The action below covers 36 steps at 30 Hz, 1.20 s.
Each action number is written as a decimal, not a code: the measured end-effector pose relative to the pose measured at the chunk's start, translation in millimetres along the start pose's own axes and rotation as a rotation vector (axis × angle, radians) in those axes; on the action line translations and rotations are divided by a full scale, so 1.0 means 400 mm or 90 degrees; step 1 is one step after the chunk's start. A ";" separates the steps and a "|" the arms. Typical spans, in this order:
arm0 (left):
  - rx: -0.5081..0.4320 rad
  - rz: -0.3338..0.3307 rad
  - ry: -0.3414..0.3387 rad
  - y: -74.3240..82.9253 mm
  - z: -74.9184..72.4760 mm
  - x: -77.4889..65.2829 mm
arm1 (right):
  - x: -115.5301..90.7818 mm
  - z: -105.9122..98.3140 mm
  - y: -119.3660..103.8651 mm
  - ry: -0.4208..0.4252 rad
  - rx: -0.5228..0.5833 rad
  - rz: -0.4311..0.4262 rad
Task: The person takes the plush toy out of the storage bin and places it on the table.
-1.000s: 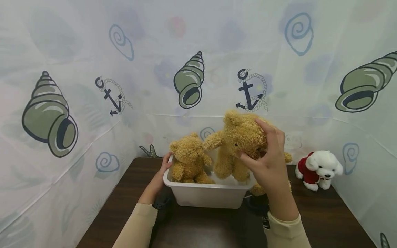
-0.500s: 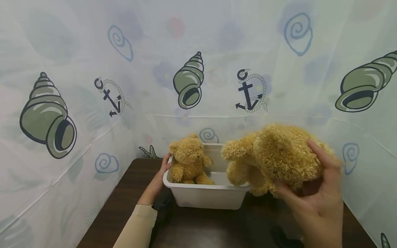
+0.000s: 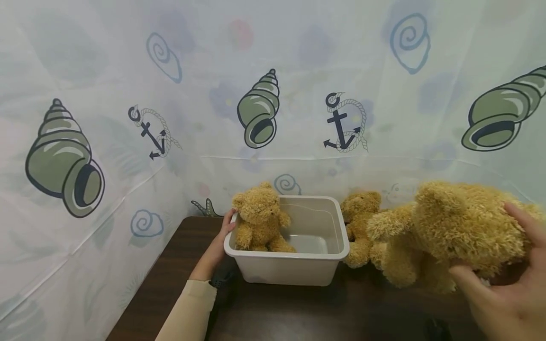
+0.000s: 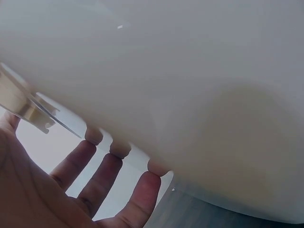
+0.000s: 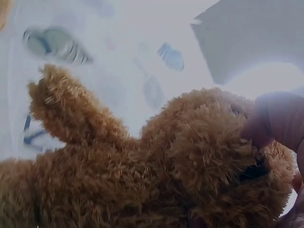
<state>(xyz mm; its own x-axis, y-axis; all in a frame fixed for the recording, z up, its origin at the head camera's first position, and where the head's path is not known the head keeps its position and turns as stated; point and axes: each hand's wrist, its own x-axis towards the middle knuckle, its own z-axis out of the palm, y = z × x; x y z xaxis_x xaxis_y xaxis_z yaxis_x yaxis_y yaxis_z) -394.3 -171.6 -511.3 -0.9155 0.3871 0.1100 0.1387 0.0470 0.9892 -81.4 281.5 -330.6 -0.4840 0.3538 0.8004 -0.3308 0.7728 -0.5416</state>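
A white plastic bin stands on the dark table. My left hand grips its left rim; in the left wrist view, several fingertips press against the glossy outer wall. Inside the bin, at its left end, sits a small yellow teddy bear. At the far right, my right hand holds a larger shaggy teddy bear by the head, thumb and fingers on either side. The right wrist view shows this bear's fur close up, one arm sticking up.
Another teddy bear sits on the table just right of the bin, partly covered by the held bear. Behind hangs a pale curtain printed with shells and anchors, which also lines both sides.
My right hand has carried the larger bear from over the bin out to the right. The bear beside the bin now shows, and the white toy dog is hidden. My left hand stays put.
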 end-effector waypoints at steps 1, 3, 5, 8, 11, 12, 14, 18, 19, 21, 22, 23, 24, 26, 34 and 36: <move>0.000 -0.004 0.001 -0.002 -0.001 0.000 | 0.005 -0.005 0.014 -0.001 -0.022 0.017; 0.002 -0.010 0.002 -0.003 -0.002 -0.001 | 0.022 -0.013 0.047 0.011 -0.067 0.033; 0.010 -0.010 0.000 -0.003 -0.004 -0.003 | 0.039 -0.015 0.084 0.026 -0.081 0.053; 0.023 -0.006 0.002 0.001 -0.009 -0.004 | 0.056 -0.009 0.138 0.053 -0.078 0.104; 0.024 0.000 0.006 0.005 -0.012 -0.004 | 0.061 -0.002 0.184 0.037 -0.063 0.168; 0.020 0.002 0.009 0.006 -0.013 -0.004 | 0.064 -0.001 0.198 0.024 -0.068 0.187; 0.012 0.005 0.004 0.008 -0.011 0.000 | 0.069 -0.002 0.225 -0.007 -0.084 0.210; -0.008 0.001 -0.008 0.005 -0.006 0.007 | 0.083 -0.014 0.280 -0.066 -0.141 0.207; -0.011 -0.003 -0.007 0.004 -0.005 0.008 | 0.084 -0.017 0.294 -0.083 -0.157 0.211; -0.012 -0.010 -0.004 0.002 -0.005 0.006 | 0.086 -0.022 0.320 -0.127 -0.168 0.236; -0.014 -0.008 -0.003 0.000 -0.005 0.004 | 0.087 -0.025 0.331 -0.150 -0.172 0.252; -0.013 -0.008 -0.001 0.000 -0.005 0.002 | 0.088 -0.029 0.342 -0.176 -0.165 0.272; -0.013 -0.006 0.000 -0.001 -0.005 0.000 | 0.088 -0.032 0.353 -0.198 -0.147 0.291; -0.016 0.005 -0.004 -0.001 -0.007 -0.002 | 0.091 -0.037 0.372 -0.240 -0.117 0.336; -0.004 0.007 -0.003 -0.004 -0.007 -0.002 | 0.082 -0.016 0.459 -0.385 -0.080 0.358; -0.003 0.005 -0.005 -0.005 -0.004 -0.001 | 0.077 0.001 0.493 -0.431 -0.071 0.365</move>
<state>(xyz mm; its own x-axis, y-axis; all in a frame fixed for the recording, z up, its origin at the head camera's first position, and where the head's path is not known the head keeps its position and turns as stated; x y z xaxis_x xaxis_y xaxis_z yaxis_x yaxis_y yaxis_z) -394.8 -173.5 -513.1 -0.9115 0.3940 0.1176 0.1443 0.0387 0.9888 -161.6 444.5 -412.8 -0.9371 0.3417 0.0717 0.1725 0.6318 -0.7557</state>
